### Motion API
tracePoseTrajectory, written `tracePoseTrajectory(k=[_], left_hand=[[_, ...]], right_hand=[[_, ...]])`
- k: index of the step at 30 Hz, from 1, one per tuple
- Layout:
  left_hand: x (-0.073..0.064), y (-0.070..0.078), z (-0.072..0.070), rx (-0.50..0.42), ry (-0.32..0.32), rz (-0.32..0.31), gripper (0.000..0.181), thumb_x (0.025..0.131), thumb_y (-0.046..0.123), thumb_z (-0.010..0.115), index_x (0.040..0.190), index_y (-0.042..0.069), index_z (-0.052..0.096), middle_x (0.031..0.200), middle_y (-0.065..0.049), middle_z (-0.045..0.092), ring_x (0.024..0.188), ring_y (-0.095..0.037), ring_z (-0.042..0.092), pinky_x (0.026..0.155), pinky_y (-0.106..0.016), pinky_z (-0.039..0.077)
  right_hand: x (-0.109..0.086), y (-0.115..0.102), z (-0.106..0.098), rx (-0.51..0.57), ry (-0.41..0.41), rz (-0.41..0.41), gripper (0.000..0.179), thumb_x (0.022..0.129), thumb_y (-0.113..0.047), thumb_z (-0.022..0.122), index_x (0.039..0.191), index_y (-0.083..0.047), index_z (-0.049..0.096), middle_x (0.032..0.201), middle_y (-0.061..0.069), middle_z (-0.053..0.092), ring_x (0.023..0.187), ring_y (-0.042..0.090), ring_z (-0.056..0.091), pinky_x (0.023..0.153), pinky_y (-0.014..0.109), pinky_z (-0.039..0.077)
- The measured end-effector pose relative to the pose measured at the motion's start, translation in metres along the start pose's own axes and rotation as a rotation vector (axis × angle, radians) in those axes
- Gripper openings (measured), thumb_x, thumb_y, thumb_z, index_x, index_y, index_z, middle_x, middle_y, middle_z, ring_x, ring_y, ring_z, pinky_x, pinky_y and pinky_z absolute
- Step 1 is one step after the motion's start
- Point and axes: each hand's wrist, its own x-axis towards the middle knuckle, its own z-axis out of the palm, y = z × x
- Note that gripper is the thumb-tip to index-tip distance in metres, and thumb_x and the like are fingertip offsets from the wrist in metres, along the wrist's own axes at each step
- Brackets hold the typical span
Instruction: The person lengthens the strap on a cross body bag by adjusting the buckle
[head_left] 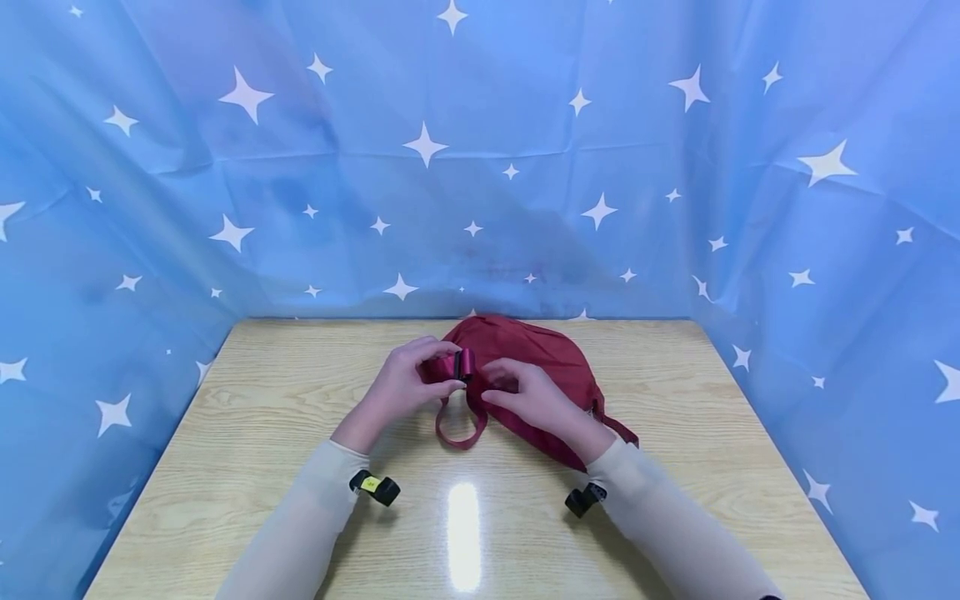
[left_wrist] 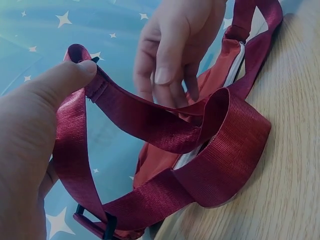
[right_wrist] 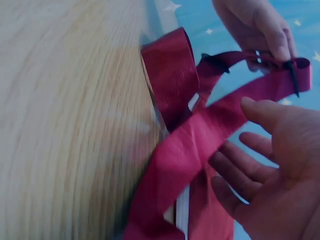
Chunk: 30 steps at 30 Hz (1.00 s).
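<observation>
A dark red fabric bag [head_left: 540,358] with a pale zipper [left_wrist: 235,65] lies toward the back of the table. My left hand [head_left: 401,379] holds its red webbing strap [left_wrist: 220,155] up at the bag's left side, thumb pressed at a black slider buckle [right_wrist: 293,79]. Another black buckle [left_wrist: 109,225] sits lower on the strap in the left wrist view. Beside the strap, my right hand [head_left: 536,400] hovers in front of the bag with fingers loosely bent and apart, gripping nothing. A loop of strap hangs down between both hands.
The light wood-grain table [head_left: 300,517] reaches back to a blue curtain [head_left: 337,167] with white stars, which also runs along both sides. A strap end [head_left: 622,431] trails off the bag's right side. Each wrist wears a black camera.
</observation>
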Motion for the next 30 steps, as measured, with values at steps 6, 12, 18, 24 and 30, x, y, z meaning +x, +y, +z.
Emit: tracePoseTrajectory(k=[6,12,18,24,30], left_hand=[[0.000,0.000,0.000,-0.005,-0.001,-0.011,0.044,0.088,0.019,0.098,0.129,0.016,0.079,0.113,0.006,0.073,0.098,-0.015,0.066,0.084,-0.035,0.057],[0.000,-0.001,-0.001,-0.007,0.009,-0.003,0.045,0.088,0.018,0.098,0.128,0.015,0.079,0.111,0.006,0.072,0.096,-0.015,0.065,0.081,-0.035,0.057],[-0.002,-0.003,-0.003,-0.023,0.006,-0.016,0.045,0.087,0.018,0.098,0.128,0.017,0.079,0.112,0.005,0.073,0.093,-0.017,0.066,0.077,-0.036,0.058],[-0.005,-0.004,-0.007,-0.043,0.014,-0.055,0.044,0.087,0.018,0.099,0.127,0.020,0.080,0.107,0.007,0.070,0.090,-0.016,0.064,0.073,-0.033,0.059],[-0.005,-0.004,-0.006,-0.030,-0.002,-0.025,0.043,0.088,0.020,0.098,0.127,0.020,0.080,0.112,0.007,0.072,0.097,-0.016,0.065,0.081,-0.035,0.058]], right_hand=[[0.003,-0.004,0.011,-0.038,0.078,-0.032,0.032,0.102,-0.018,0.083,0.132,-0.012,0.076,0.112,-0.002,0.076,0.105,0.018,0.069,0.098,0.043,0.059],[0.000,-0.009,0.012,-0.004,0.103,-0.042,0.030,0.104,-0.012,0.080,0.134,-0.010,0.077,0.106,-0.004,0.078,0.098,0.016,0.069,0.090,0.036,0.059],[-0.007,-0.009,0.005,-0.002,0.125,-0.041,0.031,0.105,-0.011,0.078,0.136,-0.011,0.079,0.109,-0.003,0.081,0.094,0.014,0.071,0.086,0.032,0.058],[-0.019,0.002,-0.006,-0.055,0.141,-0.010,0.031,0.104,-0.011,0.080,0.135,-0.011,0.080,0.121,0.003,0.081,0.102,0.017,0.074,0.094,0.035,0.061],[-0.026,0.011,-0.013,-0.114,0.158,-0.003,0.029,0.102,-0.008,0.081,0.130,-0.010,0.082,0.127,0.006,0.079,0.118,0.023,0.074,0.101,0.046,0.061]])
